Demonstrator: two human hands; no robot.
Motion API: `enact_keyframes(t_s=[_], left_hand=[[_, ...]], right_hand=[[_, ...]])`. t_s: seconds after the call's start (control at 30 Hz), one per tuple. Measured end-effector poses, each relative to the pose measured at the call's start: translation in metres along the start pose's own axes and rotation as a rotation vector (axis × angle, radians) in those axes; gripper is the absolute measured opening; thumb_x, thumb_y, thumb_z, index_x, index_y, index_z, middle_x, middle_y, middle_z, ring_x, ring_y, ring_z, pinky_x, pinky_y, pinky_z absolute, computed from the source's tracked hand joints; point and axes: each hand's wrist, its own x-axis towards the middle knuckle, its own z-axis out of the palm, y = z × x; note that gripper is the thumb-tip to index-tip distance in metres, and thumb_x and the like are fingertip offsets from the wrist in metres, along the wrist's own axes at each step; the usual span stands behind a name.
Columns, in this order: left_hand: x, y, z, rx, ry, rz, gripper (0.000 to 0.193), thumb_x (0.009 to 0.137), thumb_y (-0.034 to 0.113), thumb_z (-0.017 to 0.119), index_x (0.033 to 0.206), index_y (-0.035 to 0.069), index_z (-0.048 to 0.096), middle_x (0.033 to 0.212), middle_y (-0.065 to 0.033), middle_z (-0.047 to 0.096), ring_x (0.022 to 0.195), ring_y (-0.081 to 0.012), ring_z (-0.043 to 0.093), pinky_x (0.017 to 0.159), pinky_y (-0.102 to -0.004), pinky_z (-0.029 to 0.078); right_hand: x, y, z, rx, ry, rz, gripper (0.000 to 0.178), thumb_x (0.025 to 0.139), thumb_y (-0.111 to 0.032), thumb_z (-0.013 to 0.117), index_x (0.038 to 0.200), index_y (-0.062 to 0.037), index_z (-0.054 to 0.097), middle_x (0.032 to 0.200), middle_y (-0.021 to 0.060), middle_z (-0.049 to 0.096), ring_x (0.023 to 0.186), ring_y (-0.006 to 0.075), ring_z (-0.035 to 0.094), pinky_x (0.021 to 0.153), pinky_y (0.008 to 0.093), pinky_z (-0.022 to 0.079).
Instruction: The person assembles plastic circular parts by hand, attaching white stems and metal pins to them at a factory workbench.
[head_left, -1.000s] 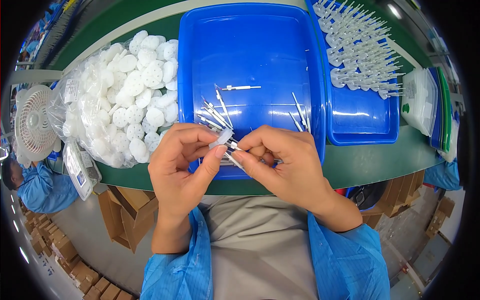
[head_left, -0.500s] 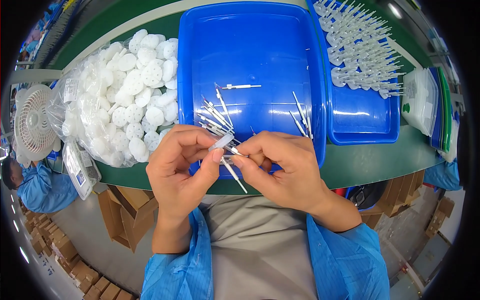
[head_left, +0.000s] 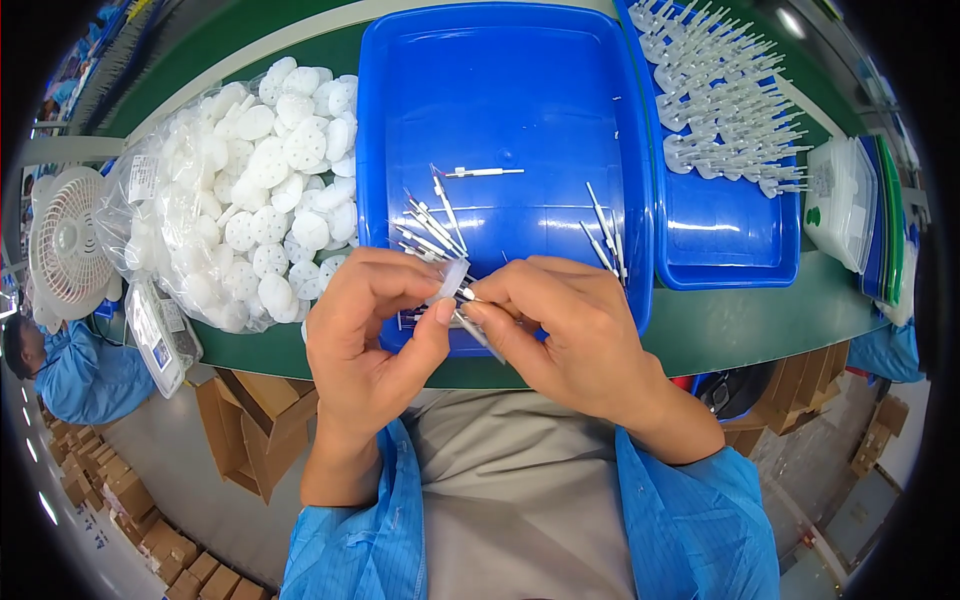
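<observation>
My left hand (head_left: 370,345) pinches a small translucent white plastic piece (head_left: 453,275) between thumb and fingertips. Close against it, my right hand (head_left: 585,340) has its thumb and forefinger closed on a thin white rod (head_left: 484,340), which slants down toward me. The two pieces meet or overlap between my fingertips; the exact joint is hidden. Both hands are over the near edge of a large blue tray (head_left: 500,80). Inside it, more thin white rods (head_left: 430,230) lie in a loose bunch beyond my left hand, and several others (head_left: 605,235) lie at its right side.
Left of the tray, round white perforated discs (head_left: 270,225) spill from a clear plastic bag (head_left: 150,215). A smaller blue tray (head_left: 725,245) at the right holds rows of white pieces with upright stems (head_left: 730,100). A fan (head_left: 70,235) and a seated person (head_left: 95,375) are at far left.
The translucent piece has tilted more upright in my left fingers. The rod has shifted slightly right and is more covered by my right fingers.
</observation>
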Motion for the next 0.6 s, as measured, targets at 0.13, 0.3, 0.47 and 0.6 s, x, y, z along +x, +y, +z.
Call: enact_keyframes(t_s=[0.13,0.3,0.47,0.6], left_hand=[[0.003,0.001,0.002,-0.071,0.022,0.147,0.024,0.091,-0.013,0.081,0.112,-0.006,0.071,0.127,-0.0206,0.07,0.117,-0.0355,0.08,0.096,-0.0421,0.068],[0.003,0.008,0.006,-0.062,0.095,0.133,0.029,0.087,-0.012,0.083,0.113,-0.005,0.073,0.126,-0.0216,0.072,0.118,-0.038,0.08,0.098,-0.045,0.068],[0.007,0.011,-0.002,0.204,0.019,0.246,0.033,0.084,-0.009,0.086,0.116,-0.004,0.078,0.117,-0.0228,0.077,0.111,-0.0353,0.083,0.096,-0.0405,0.069],[0.005,0.003,-0.003,0.214,0.061,0.343,0.031,0.085,-0.008,0.089,0.114,-0.003,0.08,0.119,-0.0217,0.076,0.11,-0.0352,0.083,0.095,-0.0403,0.069]], right_hand=[[-0.004,0.007,0.003,-0.109,0.087,-0.14,0.018,0.095,-0.01,0.086,0.111,-0.0074,0.078,0.085,0.0065,0.074,0.078,0.0276,0.069,0.068,0.0432,0.049],[-0.004,0.005,-0.001,-0.208,0.089,-0.199,0.023,0.09,-0.012,0.09,0.111,-0.009,0.081,0.085,0.0017,0.072,0.08,0.0225,0.067,0.068,0.0399,0.044],[-0.003,0.005,-0.001,-0.236,0.078,-0.213,0.025,0.09,-0.013,0.09,0.112,-0.0088,0.081,0.084,0.0008,0.071,0.079,0.0222,0.066,0.068,0.0396,0.043],[-0.002,0.002,-0.002,-0.205,0.069,-0.183,0.025,0.091,-0.013,0.09,0.114,-0.0084,0.081,0.086,0.0016,0.073,0.079,0.0222,0.066,0.069,0.0396,0.043]])
